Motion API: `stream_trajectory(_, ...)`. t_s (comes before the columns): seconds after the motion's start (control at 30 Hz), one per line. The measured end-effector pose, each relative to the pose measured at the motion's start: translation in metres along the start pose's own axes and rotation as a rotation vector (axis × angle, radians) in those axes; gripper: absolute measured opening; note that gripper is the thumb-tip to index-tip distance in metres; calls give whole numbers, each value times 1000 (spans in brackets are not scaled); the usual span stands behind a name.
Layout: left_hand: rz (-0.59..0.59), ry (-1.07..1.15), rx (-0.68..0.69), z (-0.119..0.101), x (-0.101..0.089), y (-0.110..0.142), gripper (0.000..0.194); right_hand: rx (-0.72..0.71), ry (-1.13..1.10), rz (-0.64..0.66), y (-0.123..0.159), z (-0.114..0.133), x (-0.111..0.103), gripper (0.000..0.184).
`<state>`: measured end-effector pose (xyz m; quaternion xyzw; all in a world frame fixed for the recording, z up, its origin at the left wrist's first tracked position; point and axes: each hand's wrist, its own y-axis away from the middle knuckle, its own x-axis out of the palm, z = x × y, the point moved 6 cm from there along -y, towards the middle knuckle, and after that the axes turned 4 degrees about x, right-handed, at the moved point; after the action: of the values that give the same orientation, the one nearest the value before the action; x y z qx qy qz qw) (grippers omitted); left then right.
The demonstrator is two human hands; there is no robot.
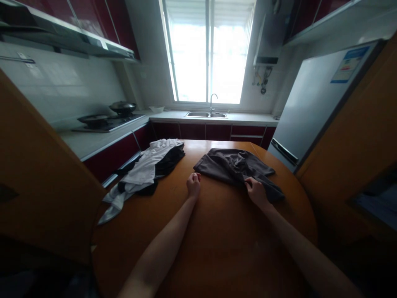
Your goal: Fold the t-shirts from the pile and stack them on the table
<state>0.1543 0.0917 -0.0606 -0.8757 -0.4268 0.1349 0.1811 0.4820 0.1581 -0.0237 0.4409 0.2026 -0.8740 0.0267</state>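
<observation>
A dark grey garment that looks like a pair of shorts [217, 163] lies spread and crumpled on the wooden table [217, 244], right of the middle. My right hand [257, 192] pinches its near edge between thumb and fingers. Just short of the garment's left corner, my left hand [194, 185] rests at the table with its fingers curled in. No cloth shows in that left hand. To the left lies a loose heap of clothes, a white garment [144, 167] over a black one [169, 162]; part of it hangs over the table's left edge.
Beyond the table runs a counter with a sink [198, 114] under a window. A stove [114, 123] with pans stands at the left. A grey fridge [307, 99] is close to the table's right side, and a wooden panel [40, 174] borders its left.
</observation>
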Motion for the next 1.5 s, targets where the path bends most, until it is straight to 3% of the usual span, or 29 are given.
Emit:
stream_trajectory(0.07,-76,-1,9,0,-6,-6,30,-94,-132,59,18,8,-15,24)
stream_trajectory(0.17,-220,-14,17,2,-24,-21,26,-246,-302,276,60,19,-33,25)
stream_trajectory(0.3,-313,-62,10,9,-45,-36,26,-268,-308,591,118,19,-42,21)
stream_trajectory(0.37,-304,-93,24,11,-47,-36,26,-272,-310,677,132,16,-39,20)
stream_trajectory(0.47,-214,-137,99,3,-36,-27,26,-243,-301,488,121,8,-39,23)
stream_trajectory(0.57,-67,-173,215,-15,-18,-12,22,-206,-209,222,97,-4,-35,21)
stream_trajectory(0.63,55,-215,302,-29,-5,0,17,-170,-134,125,84,-11,-27,20)
stream_trajectory(0.77,344,-461,425,-45,22,26,23,-78,-37,62,73,-28,-5,19)
stream_trajectory(0.87,497,-602,345,-34,34,37,39,-37,-33,67,73,-37,6,13)
stream_trajectory(0.93,525,-598,288,-26,37,38,43,-25,-54,59,74,-39,9,10)
stream_trajectory(1.03,487,-456,235,-20,36,31,35,6,-122,35,74,-39,8,11)
stream_trajectory(1.13,435,-362,188,-18,30,18,26,99,-297,-46,69,-45,-3,16)
stream_trajectory(1.23,318,-326,107,-18,12,1,25,246,-525,-289,65,-69,-32,24)
stream_trajectory(1.37,164,-287,-32,-10,-30,-15,31,537,-672,-757,89,-136,-84,29)
stream_trajectory(1.43,133,-280,-88,0,-54,-16,37,685,-714,-864,111,-174,-102,30)
stream_trajectory(1.5,145,-285,-110,10,-77,-14,47,787,-676,-873,136,-204,-116,31)
